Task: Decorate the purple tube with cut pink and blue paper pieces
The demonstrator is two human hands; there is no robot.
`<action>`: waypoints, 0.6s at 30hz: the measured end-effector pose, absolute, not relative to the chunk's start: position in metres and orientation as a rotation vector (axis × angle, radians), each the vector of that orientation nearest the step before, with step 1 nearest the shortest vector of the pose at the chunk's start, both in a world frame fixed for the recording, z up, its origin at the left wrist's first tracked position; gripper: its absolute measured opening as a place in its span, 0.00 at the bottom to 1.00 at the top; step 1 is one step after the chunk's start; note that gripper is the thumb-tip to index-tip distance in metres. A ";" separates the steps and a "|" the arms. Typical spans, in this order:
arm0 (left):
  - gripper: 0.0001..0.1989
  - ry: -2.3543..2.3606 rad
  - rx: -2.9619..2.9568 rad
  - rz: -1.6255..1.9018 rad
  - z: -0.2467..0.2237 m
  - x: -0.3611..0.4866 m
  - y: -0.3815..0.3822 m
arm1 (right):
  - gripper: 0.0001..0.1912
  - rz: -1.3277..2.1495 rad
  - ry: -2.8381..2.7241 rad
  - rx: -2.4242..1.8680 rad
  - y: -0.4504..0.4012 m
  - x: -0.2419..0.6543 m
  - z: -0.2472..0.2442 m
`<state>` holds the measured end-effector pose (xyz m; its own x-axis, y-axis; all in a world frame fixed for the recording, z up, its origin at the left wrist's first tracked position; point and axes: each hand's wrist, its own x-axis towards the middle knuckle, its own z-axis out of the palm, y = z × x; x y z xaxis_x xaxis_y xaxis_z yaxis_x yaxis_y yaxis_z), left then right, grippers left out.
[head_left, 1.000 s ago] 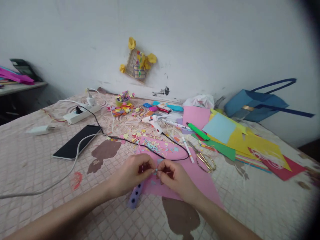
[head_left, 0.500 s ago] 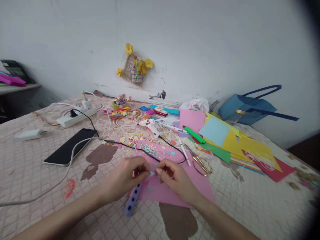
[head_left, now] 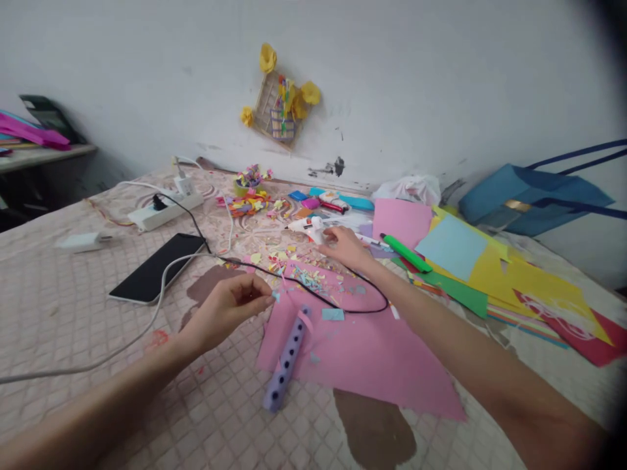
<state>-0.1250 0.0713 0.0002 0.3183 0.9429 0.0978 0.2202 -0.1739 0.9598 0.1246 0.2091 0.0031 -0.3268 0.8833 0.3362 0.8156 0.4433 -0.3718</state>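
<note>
My left hand pinches a tiny light blue paper piece between thumb and fingertips, above the left edge of a pink sheet. Farther forward, my right hand has its fingers curled round the handle of a white hot glue gun, whose nozzle points left. The fingers hide part of the handle. On the pink sheet and tablecloth lies a purple strip with a row of black dots, a curled pink paper strip at its upper end. Small paper scraps lie at the sheet's far edge.
The glue gun's black cord loops across the pink sheet. At left are a black tablet, a white charger and a power strip. Coloured paper, a green cutter and a blue bag occupy the right.
My right hand has left the left hand and reached forward to the glue gun, closing round its handle. My left hand has shifted slightly left, pinching the blue piece. The view has also shifted.
</note>
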 end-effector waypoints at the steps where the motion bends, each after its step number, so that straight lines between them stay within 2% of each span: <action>1: 0.08 1.070 1.605 0.935 0.000 -0.125 0.071 | 0.19 0.215 -2.234 -1.429 0.216 0.119 0.003; 6: 0.08 1.028 1.541 0.882 -0.004 -0.124 0.069 | 0.15 0.317 -2.250 -1.487 0.234 0.102 -0.001; 10: 0.08 1.025 1.544 0.862 -0.006 -0.124 0.067 | 0.15 0.372 -2.188 -1.511 0.240 0.105 -0.001; 15: 0.07 1.018 1.587 0.843 -0.006 -0.124 0.063 | 0.14 0.594 -1.866 -1.299 0.223 0.129 0.030; 18: 0.06 1.031 1.664 0.855 -0.004 -0.123 0.059 | 0.17 0.725 -1.869 -1.162 0.192 0.148 0.052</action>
